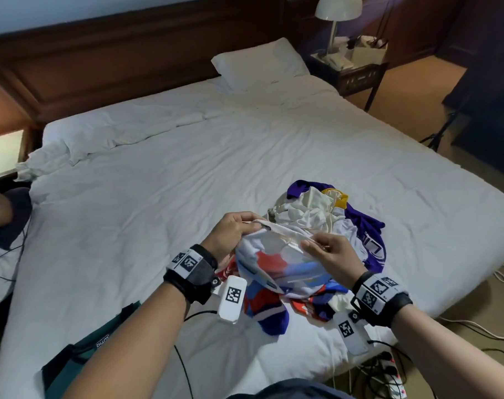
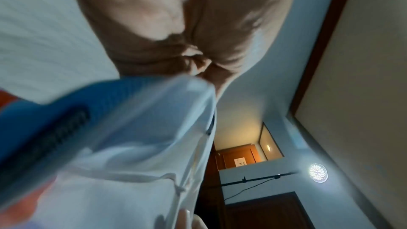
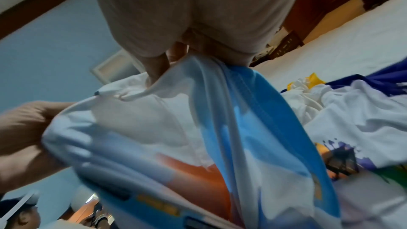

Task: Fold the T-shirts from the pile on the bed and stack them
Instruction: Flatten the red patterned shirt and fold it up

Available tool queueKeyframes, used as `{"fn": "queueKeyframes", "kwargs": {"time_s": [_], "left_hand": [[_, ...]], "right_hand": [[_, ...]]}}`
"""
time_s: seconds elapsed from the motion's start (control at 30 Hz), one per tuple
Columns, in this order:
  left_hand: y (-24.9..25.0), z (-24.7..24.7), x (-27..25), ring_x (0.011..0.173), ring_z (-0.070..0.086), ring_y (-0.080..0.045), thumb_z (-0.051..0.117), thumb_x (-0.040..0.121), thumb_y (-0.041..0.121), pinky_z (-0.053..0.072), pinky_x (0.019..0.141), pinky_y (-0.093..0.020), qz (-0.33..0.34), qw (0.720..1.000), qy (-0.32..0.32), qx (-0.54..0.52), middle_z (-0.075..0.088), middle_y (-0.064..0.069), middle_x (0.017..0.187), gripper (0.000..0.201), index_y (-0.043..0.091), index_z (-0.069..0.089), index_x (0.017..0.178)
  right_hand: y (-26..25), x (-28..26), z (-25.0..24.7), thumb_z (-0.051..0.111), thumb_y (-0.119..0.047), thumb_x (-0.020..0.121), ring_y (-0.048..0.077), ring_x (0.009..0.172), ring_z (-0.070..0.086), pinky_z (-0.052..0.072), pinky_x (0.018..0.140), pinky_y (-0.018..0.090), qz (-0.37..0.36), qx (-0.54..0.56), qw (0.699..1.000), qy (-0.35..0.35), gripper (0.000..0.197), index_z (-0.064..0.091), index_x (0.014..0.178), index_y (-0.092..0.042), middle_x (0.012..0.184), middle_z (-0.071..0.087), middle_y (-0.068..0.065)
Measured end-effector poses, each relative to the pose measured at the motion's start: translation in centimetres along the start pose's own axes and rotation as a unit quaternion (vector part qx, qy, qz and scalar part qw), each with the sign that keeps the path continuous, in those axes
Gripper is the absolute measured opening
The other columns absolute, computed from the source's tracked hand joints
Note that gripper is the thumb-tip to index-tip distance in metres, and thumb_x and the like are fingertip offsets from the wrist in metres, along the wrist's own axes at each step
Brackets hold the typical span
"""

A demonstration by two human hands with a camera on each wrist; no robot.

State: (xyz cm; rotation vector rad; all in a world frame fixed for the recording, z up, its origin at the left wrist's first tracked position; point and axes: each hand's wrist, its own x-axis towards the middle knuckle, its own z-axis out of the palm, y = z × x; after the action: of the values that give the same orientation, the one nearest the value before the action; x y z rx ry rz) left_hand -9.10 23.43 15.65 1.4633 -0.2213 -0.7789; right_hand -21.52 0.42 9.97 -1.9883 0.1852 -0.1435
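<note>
colourful t-shirt (image 1: 276, 269) held above pile (image 1: 328, 214)

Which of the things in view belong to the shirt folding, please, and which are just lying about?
Job: white, red and blue T-shirt, gripped by left hand and right hand; pile of shirts; bed.
Lying about: pillow, lamp, green bag, power strip.

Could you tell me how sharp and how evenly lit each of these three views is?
Head: sharp, dim, wide-angle bending at the edges. Left wrist: left hand and T-shirt motion-blurred, studio light flaring. Right wrist: right hand and cloth smeared, the pile somewhat clearer.
</note>
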Motion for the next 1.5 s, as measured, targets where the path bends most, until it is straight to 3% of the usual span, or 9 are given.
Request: {"fn": "queueKeyframes", "kwargs": {"time_s": [0.23, 0.47, 0.63, 0.73, 0.87, 1.0, 1.03, 1.17, 1.5], "left_hand": [[-1.7, 1.6, 0.2, 0.071, 0.059, -0.007, 0.087, 0.076, 0.048, 0.051, 0.073, -0.026, 0.067, 0.94, -0.047, 0.332, 0.066, 0.012, 0.078, 0.033, 0.037, 0.077, 0.106], [1.2, 2.5, 0.7, 0.07, 0.063, -0.004, 0.067, 0.098, 0.012, 0.053, 0.07, -0.027, 0.15, 0.952, -0.009, 0.268, 0.072, 0.006, 0.077, 0.014, 0.015, 0.079, 0.089], [4.2, -5.4, 2.2, 0.066, 0.056, -0.015, 0.06, 0.101, 0.016, 0.052, 0.066, -0.034, 0.18, 0.939, 0.294, 0.01, 0.063, 0.003, 0.068, 0.022, 0.015, 0.067, 0.08], [3.2, -9.9, 2.9, 0.073, 0.053, -0.02, 0.057, 0.097, 0.021, 0.048, 0.069, -0.039, 0.168, 0.872, 0.428, 0.169, 0.061, -0.004, 0.072, 0.024, 0.007, 0.064, 0.078], [-0.1, -5.7, 2.9, 0.06, 0.05, -0.016, 0.066, 0.088, 0.02, 0.044, 0.062, -0.032, 0.091, 0.929, 0.182, 0.31, 0.058, 0.0, 0.066, 0.005, 0.018, 0.064, 0.084], [-1.5, 2.3, 1.1, 0.052, 0.035, 0.003, 0.063, 0.097, 0.005, 0.042, 0.059, -0.02, 0.121, 0.93, -0.037, 0.345, 0.072, -0.01, 0.082, 0.048, 0.018, 0.054, 0.143], [-1.6, 3.3, 1.0, 0.104, 0.048, -0.004, 0.061, 0.098, 0.002, 0.044, 0.063, -0.021, 0.129, 0.936, -0.059, 0.322, 0.075, -0.005, 0.091, 0.05, 0.022, 0.054, 0.143], [-2.2, 3.3, 1.7, 0.072, 0.058, 0.001, 0.064, 0.098, 0.005, 0.045, 0.072, -0.02, 0.138, 0.949, -0.04, 0.28, 0.066, 0.018, 0.077, 0.018, 0.019, 0.075, 0.097], [1.8, -2.5, 1.0, 0.066, 0.062, -0.001, 0.062, 0.098, -0.002, 0.05, 0.066, -0.015, 0.17, 0.968, 0.138, 0.123, 0.072, 0.011, 0.071, 0.02, 0.014, 0.071, 0.09]], "right_hand": [[-1.9, 0.5, 1.0, 0.068, -0.029, 0.097, 0.013, 0.071, 0.054, 0.043, 0.067, 0.03, -0.019, 0.07, 0.997, 0.004, 0.021, 0.071, 0.086, -0.012, 0.077, 0.063, 0.016], [-1.1, 1.3, 0.8, 0.069, -0.039, 0.095, 0.009, 0.06, 0.043, 0.034, 0.056, 0.027, -0.026, 0.041, 0.999, 0.006, 0.036, 0.063, 0.076, -0.008, 0.065, 0.048, -0.005], [4.3, -1.6, -0.5, 0.074, -0.041, 0.091, 0.004, 0.053, 0.038, 0.029, 0.054, 0.03, 0.061, -0.045, 0.997, 0.007, 0.041, 0.053, 0.066, -0.016, 0.056, 0.041, -0.014], [4.6, -2.2, -2.2, 0.08, -0.02, 0.086, -0.002, 0.049, 0.041, 0.029, 0.05, 0.018, 0.106, 0.004, 0.992, 0.071, 0.03, 0.06, 0.063, -0.018, 0.049, 0.049, -0.017], [0.1, -0.4, -2.7, 0.077, -0.017, 0.089, -0.002, 0.048, 0.039, 0.029, 0.05, 0.015, 0.04, 0.034, 0.998, 0.044, 0.039, 0.051, 0.061, -0.022, 0.05, 0.045, -0.018], [-4.0, 2.0, -0.9, 0.072, -0.025, 0.095, -0.005, 0.064, 0.053, 0.039, 0.063, 0.018, -0.032, -0.019, 0.997, -0.061, 0.022, 0.064, 0.075, -0.022, 0.064, 0.061, -0.018], [-4.5, 2.5, -0.5, 0.071, -0.029, 0.095, 0.0, 0.07, 0.06, 0.044, 0.067, 0.023, -0.046, -0.031, 0.996, -0.074, 0.016, 0.071, 0.082, -0.019, 0.072, 0.068, -0.012], [-4.2, 2.8, -1.0, 0.075, -0.035, 0.091, 0.006, 0.067, 0.055, 0.042, 0.062, 0.023, -0.065, -0.034, 0.997, -0.036, 0.023, 0.072, 0.082, -0.014, 0.071, 0.064, -0.006], [2.2, -1.6, -1.4, 0.07, -0.017, 0.096, 0.004, 0.053, 0.031, 0.025, 0.051, 0.023, 0.094, 0.015, 0.995, 0.009, 0.038, 0.057, 0.06, -0.015, 0.055, 0.037, -0.015]]}}
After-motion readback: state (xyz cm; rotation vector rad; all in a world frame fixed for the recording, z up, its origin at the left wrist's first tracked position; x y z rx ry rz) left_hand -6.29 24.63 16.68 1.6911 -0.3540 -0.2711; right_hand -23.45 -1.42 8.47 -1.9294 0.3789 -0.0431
